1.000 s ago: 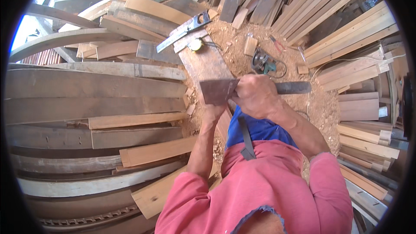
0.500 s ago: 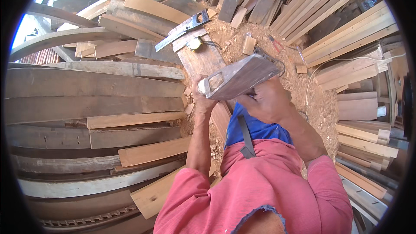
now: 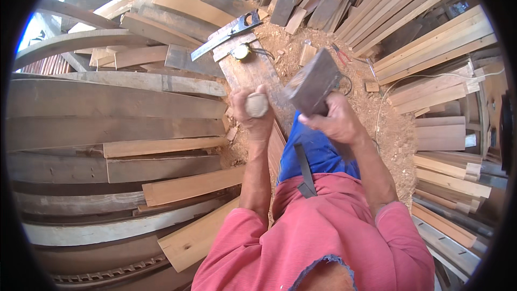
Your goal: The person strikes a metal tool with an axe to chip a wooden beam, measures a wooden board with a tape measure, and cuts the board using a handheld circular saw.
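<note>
Above wood shavings (image 3: 398, 148), the left grip (image 3: 254, 124) encircles a rod (image 3: 257, 105); a dark block (image 3: 318, 79) juts from the clasping right grip (image 3: 340, 121).

Between left grip (image 3: 259, 128) and right grip (image 3: 340, 121): open gap over the surface (image 3: 242, 78), narrowed by the dark block (image 3: 315, 83).
Above left grip: obstructed by round wooden end (image 3: 257, 105).
Far part of surface: blocked by handsaw (image 3: 229, 35) and tape measure (image 3: 240, 52); reachable along the stretch just nearer.
Left flank: hemmed in by stacked planks (image 3: 118, 99).
Right flank: passable over sawdust floor (image 3: 396, 145), crossed by white cord (image 3: 382, 98), walled off farther out by piled boards (image 3: 440, 133).
Near side: closed off by blue trousers (image 3: 318, 145).
</note>
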`<action>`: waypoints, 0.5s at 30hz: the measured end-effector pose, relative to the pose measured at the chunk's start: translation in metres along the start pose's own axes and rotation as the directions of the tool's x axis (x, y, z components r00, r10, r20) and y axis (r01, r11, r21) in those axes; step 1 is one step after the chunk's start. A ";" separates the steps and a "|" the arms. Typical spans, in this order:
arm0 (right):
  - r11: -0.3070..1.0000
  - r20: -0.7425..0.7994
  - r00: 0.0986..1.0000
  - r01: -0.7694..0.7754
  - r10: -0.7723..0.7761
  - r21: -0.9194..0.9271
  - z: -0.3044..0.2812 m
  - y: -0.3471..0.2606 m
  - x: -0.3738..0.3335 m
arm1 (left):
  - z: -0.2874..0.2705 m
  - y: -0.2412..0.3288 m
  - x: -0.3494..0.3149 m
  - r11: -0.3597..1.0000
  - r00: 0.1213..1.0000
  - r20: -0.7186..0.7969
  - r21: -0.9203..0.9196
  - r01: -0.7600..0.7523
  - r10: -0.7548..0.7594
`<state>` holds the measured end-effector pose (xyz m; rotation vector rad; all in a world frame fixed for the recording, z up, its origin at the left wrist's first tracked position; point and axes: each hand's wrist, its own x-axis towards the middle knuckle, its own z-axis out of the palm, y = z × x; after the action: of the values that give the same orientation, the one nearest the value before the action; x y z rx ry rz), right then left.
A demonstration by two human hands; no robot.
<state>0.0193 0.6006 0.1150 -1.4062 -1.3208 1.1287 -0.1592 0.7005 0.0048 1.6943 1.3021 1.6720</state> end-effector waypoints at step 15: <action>0.747 -0.116 0.896 -0.278 0.428 0.604 -0.059 0.069 -0.047 | -0.014 0.058 -0.078 0.992 0.558 0.821 -0.080 -0.101 0.123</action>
<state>0.0899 0.5488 0.0620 -1.2991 -0.4560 1.4009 -0.1415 0.6042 0.0129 2.1662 0.6885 0.6813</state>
